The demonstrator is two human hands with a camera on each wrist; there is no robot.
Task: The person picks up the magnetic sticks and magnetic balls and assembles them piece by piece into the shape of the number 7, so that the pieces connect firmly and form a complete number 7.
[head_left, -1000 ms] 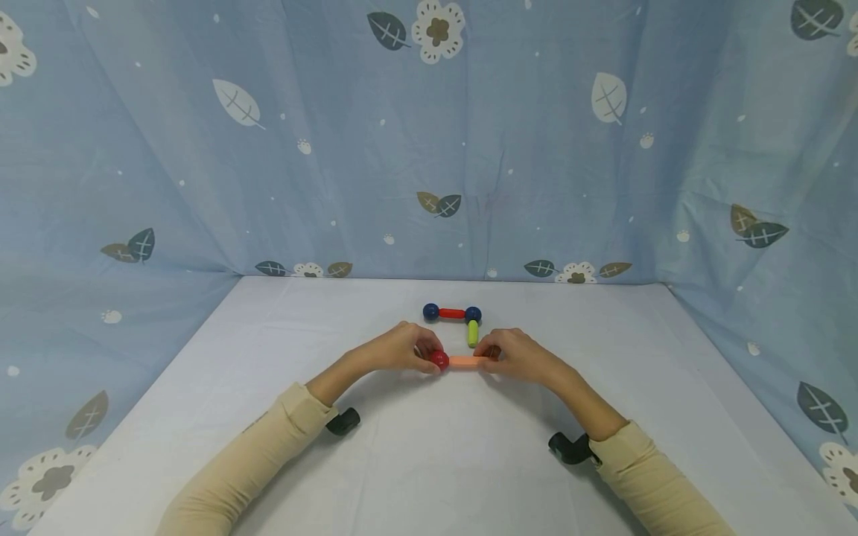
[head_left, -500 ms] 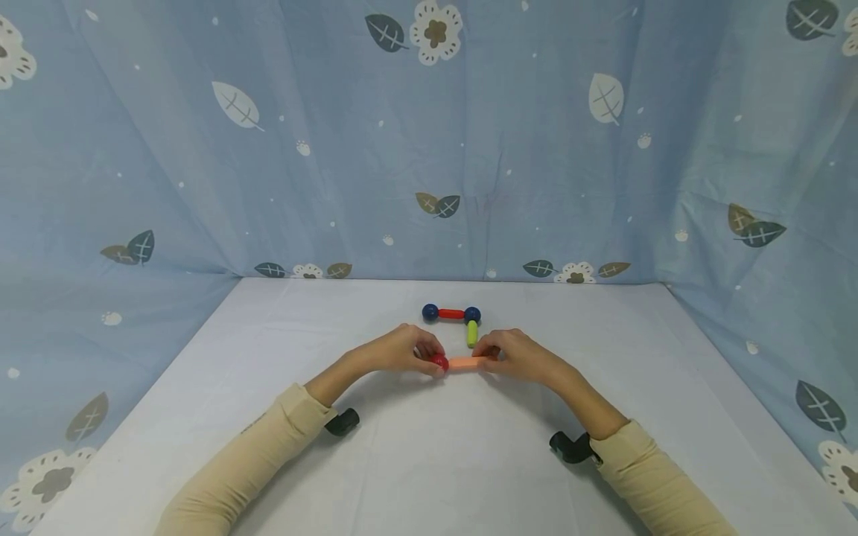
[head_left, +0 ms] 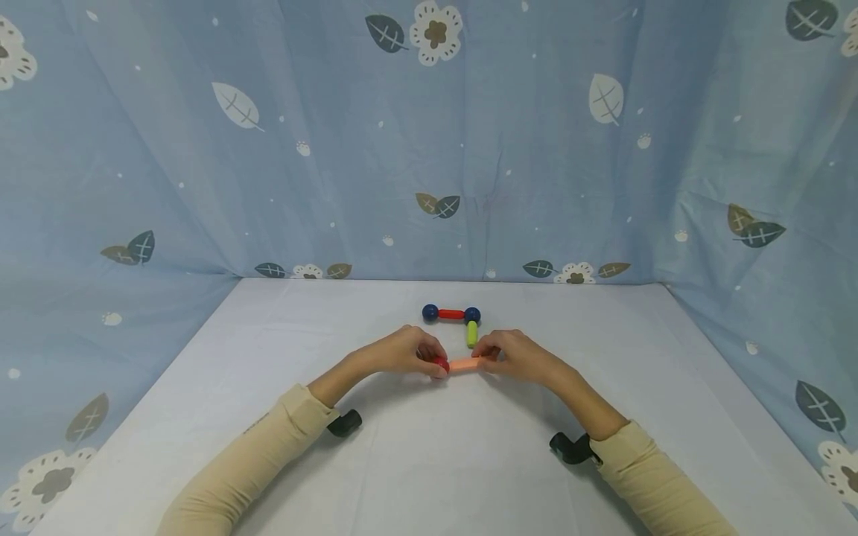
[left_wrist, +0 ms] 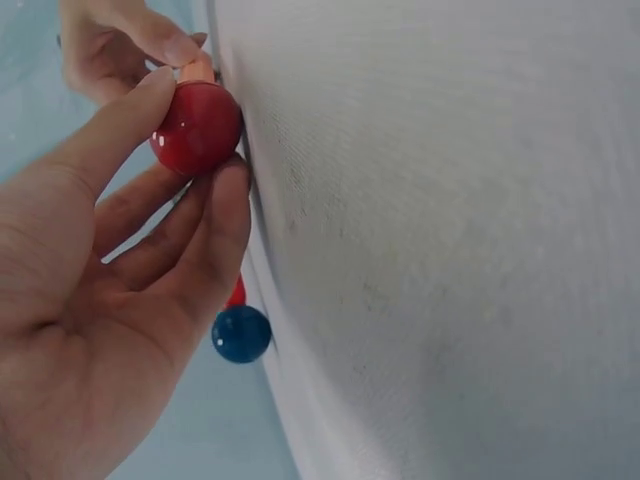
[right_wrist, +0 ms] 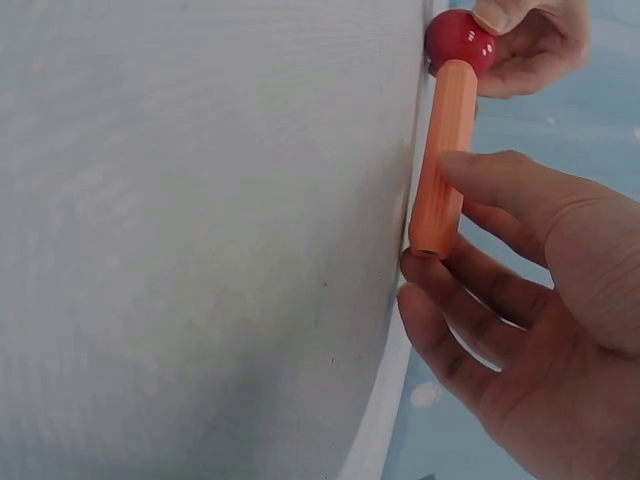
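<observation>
- Touching the orange stick [right_wrist: 443, 160], red ball [left_wrist: 197, 128] is pinched by left hand [head_left: 407, 351].
- Stick is pinched by right hand [head_left: 518, 355].
- Blue balls [head_left: 430, 313] are seen toward worktop [head_left: 429, 461] far edge.

The place is a curtained-off work nook, home or studio unclear: a blue leaf-and-flower-print curtain [head_left: 429, 141] encloses the white counter [head_left: 429, 469] on three sides.

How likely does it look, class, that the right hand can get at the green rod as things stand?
Probably yes: the green rod lies close to the right hand, with nothing visible between them, though that hand grips the orange rod and might have to release it first.
</observation>
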